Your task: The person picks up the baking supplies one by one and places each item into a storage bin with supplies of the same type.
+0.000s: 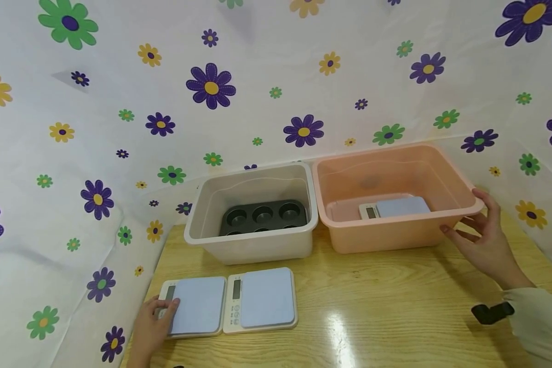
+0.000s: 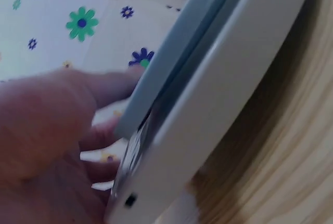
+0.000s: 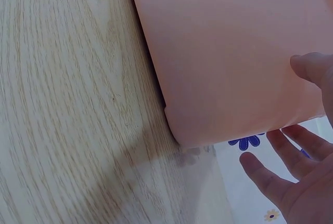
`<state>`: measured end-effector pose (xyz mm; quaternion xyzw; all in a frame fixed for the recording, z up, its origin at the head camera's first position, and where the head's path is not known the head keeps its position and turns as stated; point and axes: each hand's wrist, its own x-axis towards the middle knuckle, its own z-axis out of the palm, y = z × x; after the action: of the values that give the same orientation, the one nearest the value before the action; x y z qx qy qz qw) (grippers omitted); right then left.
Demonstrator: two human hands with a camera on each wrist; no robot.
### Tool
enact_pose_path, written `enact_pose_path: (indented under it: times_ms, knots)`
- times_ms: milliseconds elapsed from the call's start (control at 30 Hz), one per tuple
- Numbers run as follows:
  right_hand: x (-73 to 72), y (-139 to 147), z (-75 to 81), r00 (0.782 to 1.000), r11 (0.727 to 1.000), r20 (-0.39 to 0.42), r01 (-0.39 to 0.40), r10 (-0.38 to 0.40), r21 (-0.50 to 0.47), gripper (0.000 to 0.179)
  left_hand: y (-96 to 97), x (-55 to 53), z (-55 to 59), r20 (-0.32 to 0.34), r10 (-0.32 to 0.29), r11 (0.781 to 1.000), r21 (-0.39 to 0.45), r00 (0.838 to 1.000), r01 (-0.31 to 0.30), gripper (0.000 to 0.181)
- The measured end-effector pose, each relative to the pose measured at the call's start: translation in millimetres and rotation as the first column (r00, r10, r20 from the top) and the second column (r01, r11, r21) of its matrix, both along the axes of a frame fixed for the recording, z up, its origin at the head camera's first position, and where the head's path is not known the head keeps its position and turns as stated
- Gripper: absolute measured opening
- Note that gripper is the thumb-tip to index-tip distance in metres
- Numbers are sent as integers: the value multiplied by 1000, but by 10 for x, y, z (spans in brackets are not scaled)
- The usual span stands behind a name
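Note:
My left hand (image 1: 152, 322) is at the left end of a white kitchen scale (image 1: 200, 306) with a pale blue platform. Its thumb lies over the platform's edge, and the other fingers bend around the display end. The left wrist view shows the side of this scale (image 2: 223, 73) close up. A second, matching scale (image 1: 267, 299) lies right beside it. At the right front corner of a pink bin (image 1: 386, 232), my right hand (image 1: 487, 243) spreads its thumb and fingers about the corner, fingertips at the rim. Inside that bin lies another scale (image 1: 402, 206).
A cream bin (image 1: 257, 249) stands left of the pink one, with a dark muffin pan (image 1: 263, 214) in it. Both bins sit toward the back of the wooden table (image 1: 372, 301). A flower-printed sheet (image 1: 257, 66) hangs behind and at the sides.

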<state>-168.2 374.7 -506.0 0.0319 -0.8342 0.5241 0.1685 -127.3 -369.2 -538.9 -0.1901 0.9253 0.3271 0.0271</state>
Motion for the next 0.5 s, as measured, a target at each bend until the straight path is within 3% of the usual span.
enact_pose_path:
  times_ms: [100, 267, 400, 500]
  knots:
    - [1, -1, 8, 1000, 1000, 4, 3, -3, 0, 107, -126, 20, 37, 13, -27, 998, 65, 1000, 26, 58]
    - [-3, 3, 6, 1000, 1000, 16, 9, -9, 3, 107, -314, 70, 112, 68, -92, 981, 175, 993, 79, 39]
    - [-4, 6, -7, 1000, 1000, 22, 16, -17, 10, 107, -421, 90, 166, 96, -134, 965, 240, 986, 108, 46]
    - [-3, 6, -16, 1000, 1000, 23, 21, -21, 16, 108, -467, 87, 210, 98, -168, 938, 322, 981, 128, 52]
